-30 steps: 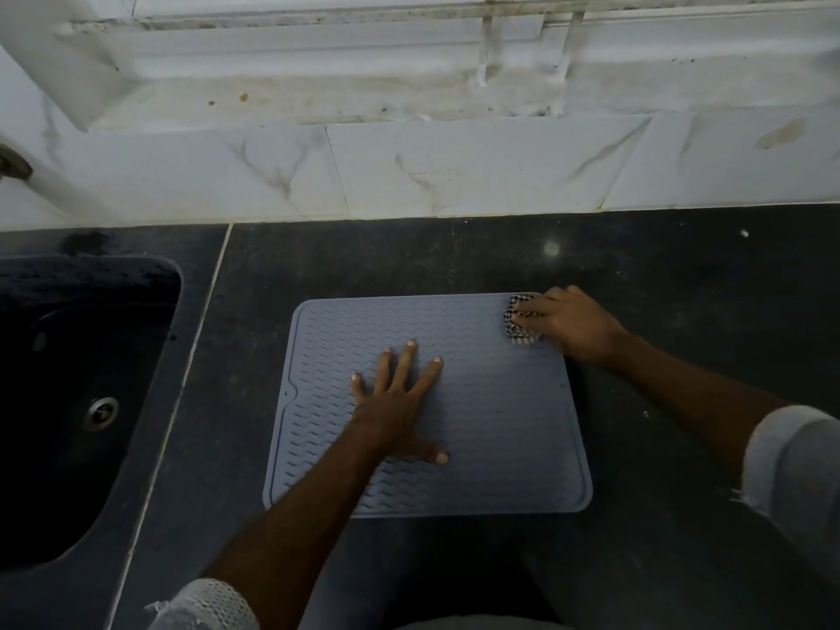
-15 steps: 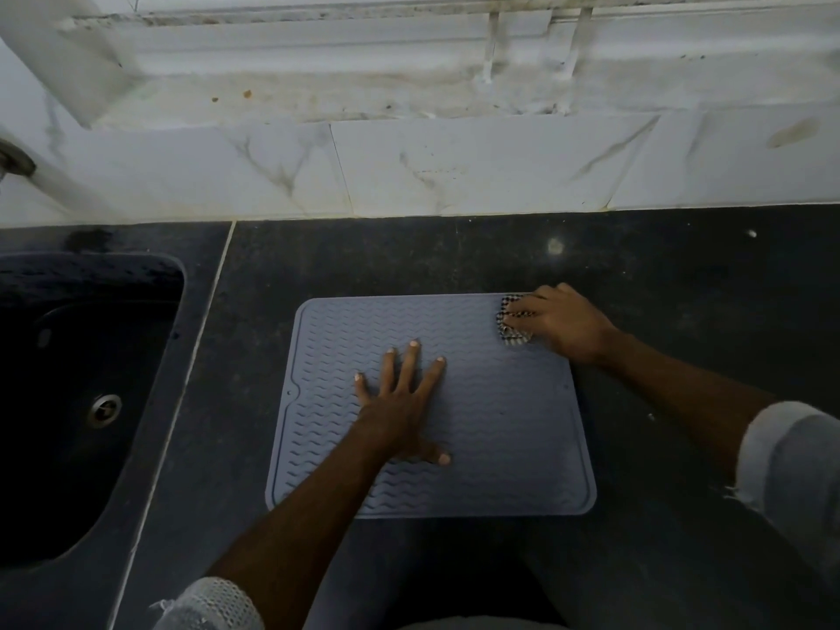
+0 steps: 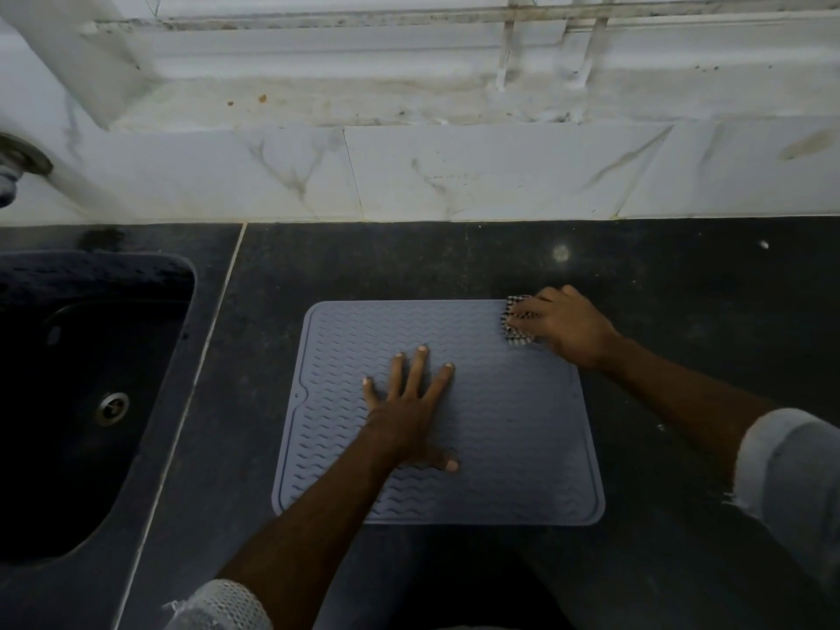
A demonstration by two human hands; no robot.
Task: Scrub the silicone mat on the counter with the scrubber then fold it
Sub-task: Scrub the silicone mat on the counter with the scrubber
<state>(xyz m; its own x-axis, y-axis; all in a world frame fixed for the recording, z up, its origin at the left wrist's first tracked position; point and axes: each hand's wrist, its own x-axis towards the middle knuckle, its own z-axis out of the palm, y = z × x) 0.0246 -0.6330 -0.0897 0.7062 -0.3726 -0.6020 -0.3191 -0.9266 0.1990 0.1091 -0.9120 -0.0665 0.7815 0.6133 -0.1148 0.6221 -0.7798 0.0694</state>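
A grey silicone mat (image 3: 513, 429) with a wavy ribbed pattern lies flat on the dark counter (image 3: 682, 275). My left hand (image 3: 411, 409) rests palm down on the mat's middle, fingers spread, holding nothing. At the mat's far right corner my right hand (image 3: 570, 327) presses a small checkered scrubber (image 3: 516, 322) against the mat. The fingers cover most of the scrubber.
A dark sink (image 3: 82, 393) with a metal drain (image 3: 112, 406) lies to the left of the mat. White marble tiles (image 3: 454, 175) and a stained window ledge (image 3: 363, 97) run behind the counter. A tap fitting (image 3: 18, 161) sticks out at the far left.
My right hand slid the scrubber slightly left along the mat's far edge, then back toward the far right corner. My left hand stayed planted on the mat.
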